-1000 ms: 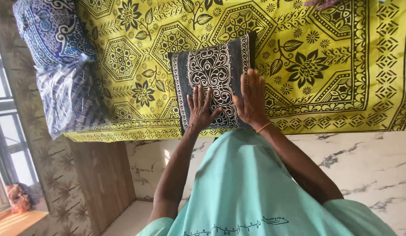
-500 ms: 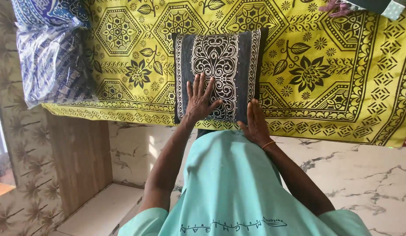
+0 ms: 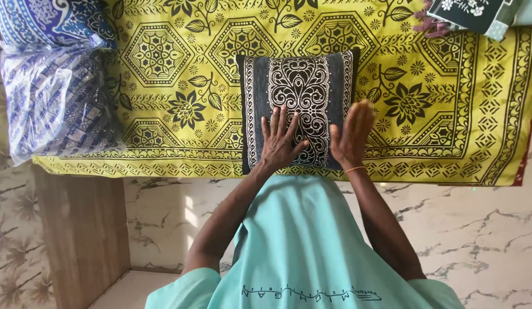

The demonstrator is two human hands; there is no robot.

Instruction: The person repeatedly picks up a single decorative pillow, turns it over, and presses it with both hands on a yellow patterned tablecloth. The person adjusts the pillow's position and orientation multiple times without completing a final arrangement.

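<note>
A dark grey square cushion [image 3: 303,86] with a white ornamental band down its middle lies flat on a bed covered by a yellow patterned sheet [image 3: 163,74], near the bed's front edge. My left hand [image 3: 280,140] rests flat on the cushion's near part, fingers spread. My right hand [image 3: 351,134] is raised edge-on against the cushion's right side, fingers straight and together, slightly blurred. Neither hand grips anything.
A blue patterned pillow in clear plastic wrap [image 3: 51,97] lies at the bed's left end. Dark green floral fabric [image 3: 477,14] shows at the top right. A wooden panel [image 3: 82,229] and marble floor [image 3: 483,229] lie below the bed edge.
My right hand has risen from the bed's front edge to the cushion's right side. The left hand has stayed flat on the cushion. The view has shifted slightly.
</note>
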